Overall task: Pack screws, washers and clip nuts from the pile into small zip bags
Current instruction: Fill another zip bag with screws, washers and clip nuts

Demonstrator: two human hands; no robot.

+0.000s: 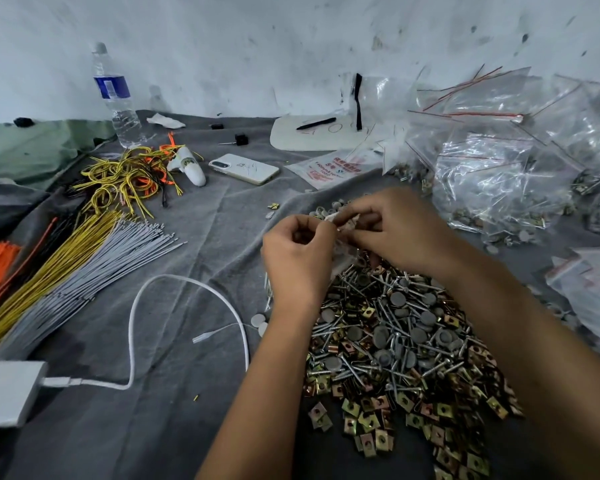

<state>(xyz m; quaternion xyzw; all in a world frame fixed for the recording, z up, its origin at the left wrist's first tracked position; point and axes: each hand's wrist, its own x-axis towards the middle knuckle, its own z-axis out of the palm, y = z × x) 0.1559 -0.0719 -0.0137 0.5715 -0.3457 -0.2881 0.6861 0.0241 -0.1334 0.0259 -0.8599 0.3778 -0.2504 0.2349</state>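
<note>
Fingers of the left hand (297, 252) and right hand (392, 226) curl, pinching a small zip bag (340, 221) above the pile (395, 341). Both hands hide most of it; its contents cannot be made out.

Head-worn camera looks forward and down, close over the cloth-covered table (201, 237).

The small zip bag (340, 221) is mostly hidden between the left hand (297, 258) and right hand (394, 228) — its contents cannot be told. At 9 o'clock, the white power adapter (6, 393) is cut by the edge.
</note>
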